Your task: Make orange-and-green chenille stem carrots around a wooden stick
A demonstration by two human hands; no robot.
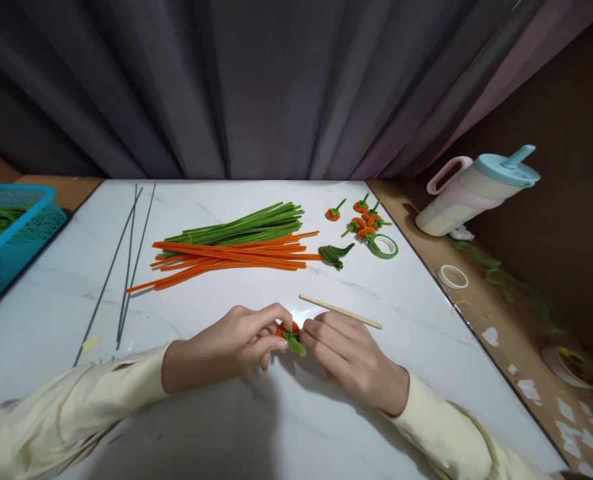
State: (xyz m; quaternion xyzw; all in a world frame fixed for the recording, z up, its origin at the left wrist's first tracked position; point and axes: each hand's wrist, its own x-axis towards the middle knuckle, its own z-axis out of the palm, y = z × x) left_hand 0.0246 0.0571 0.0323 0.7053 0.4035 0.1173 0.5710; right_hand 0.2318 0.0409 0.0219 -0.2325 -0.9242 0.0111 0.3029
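Note:
My left hand [249,340] pinches a small pumpkin-like pipe-cleaner piece [295,343], orange at the top with green leaf-like loops below. Closed fingers of my right hand [353,357] meet the right side of that same piece; its thumb is hidden. Just beyond my right hand lies a thin wooden stick [340,311]. Farther back are a bundle of orange pipe cleaners [231,253] and a bundle of green pipe cleaners [246,225]. A cluster of green twisted leaves [335,255] rests at the orange bundle's right end.
Several orange pieces with green stems [366,223] sit at the back right beside a roll of green tape [383,247]. Thin dark wires [129,260] lie at left, near a blue basket [21,247]. A tumbler [469,190] and a white ring [452,277] stand right of the white tabletop [186,427].

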